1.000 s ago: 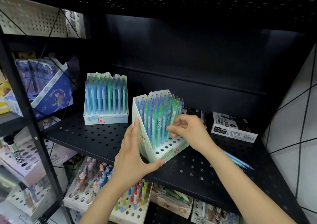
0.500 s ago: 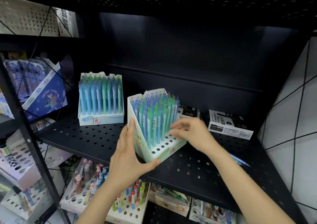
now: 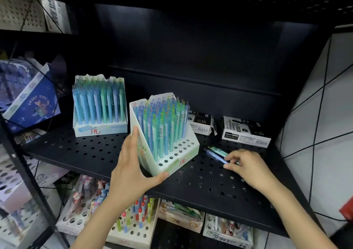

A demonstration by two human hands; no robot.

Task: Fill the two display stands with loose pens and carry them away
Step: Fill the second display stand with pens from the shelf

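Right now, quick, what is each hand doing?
Left hand: open, fingers flat against the side of the pen stand.
Right hand: fingers curled on the loose pens on the shelf.

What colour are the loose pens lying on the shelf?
One loose blue pen and one green pen, seen in the head view.
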